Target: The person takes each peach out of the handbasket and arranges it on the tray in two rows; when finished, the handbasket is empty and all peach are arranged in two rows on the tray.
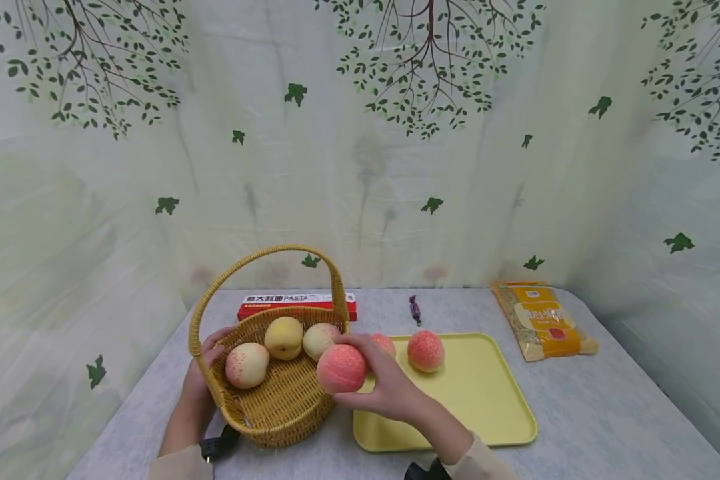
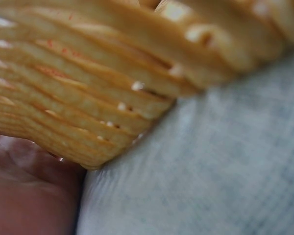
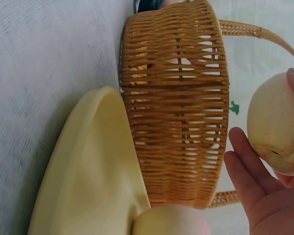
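6 fruits [image 1: 341, 369], 1 each — basket [image 1: 288, 432], tray [image 1: 474, 400], box [image 1: 261, 307], bag [image 1: 541, 321], candy [image 1: 415, 311]

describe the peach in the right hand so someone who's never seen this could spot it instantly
On the pale grey table, find the wicker basket with the tall arched handle, left of the yellow tray. In the head view, look by the basket's right rim, where the right hand grips a peach, its visible side pink-red. Unlike the other fruits, it is held in a hand.

Red-and-white box [image 1: 288, 301], far left: "PASTA" beside Chinese characters; yellow bag [image 1: 546, 320], far right: print illegible.
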A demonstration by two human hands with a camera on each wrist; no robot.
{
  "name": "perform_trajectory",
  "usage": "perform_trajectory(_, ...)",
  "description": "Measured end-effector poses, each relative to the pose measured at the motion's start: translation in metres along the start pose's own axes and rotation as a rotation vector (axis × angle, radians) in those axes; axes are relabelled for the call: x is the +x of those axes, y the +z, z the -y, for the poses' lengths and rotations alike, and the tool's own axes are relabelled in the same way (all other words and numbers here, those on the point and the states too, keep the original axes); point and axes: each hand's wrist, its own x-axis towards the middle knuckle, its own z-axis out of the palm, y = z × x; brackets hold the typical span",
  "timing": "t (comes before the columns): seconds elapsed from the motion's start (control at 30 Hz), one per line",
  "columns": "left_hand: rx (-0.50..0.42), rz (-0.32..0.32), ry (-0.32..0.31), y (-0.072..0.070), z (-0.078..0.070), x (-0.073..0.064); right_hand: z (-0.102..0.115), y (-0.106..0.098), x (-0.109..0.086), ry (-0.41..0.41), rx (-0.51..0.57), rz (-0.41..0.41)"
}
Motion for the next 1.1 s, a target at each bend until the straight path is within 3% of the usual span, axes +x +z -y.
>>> perform_trajectory(0.3,-0.009,0.004,-0.004,0.002,-0.003,-0.001,-0.008,-0.012,-0.015,0.017,0.077,-0.044)
perform_trajectory(0.57,-0.02,0.022,0.035,0.002,-0.003,-0.003,-0.015,-0.026,-0.025,0.061,0.133,-0.086)
perform_trajectory(0.77,-0.002,-0.001,0.005,0.001,-0.003,-0.003,-0.017,-0.035,-0.031,0.102,0.138,-0.141)
perform_trajectory(1.1,-0.029,0.019,0.027,0.002,-0.002,-0.002,-0.023,-0.055,-0.036,0.042,0.093,-0.216)
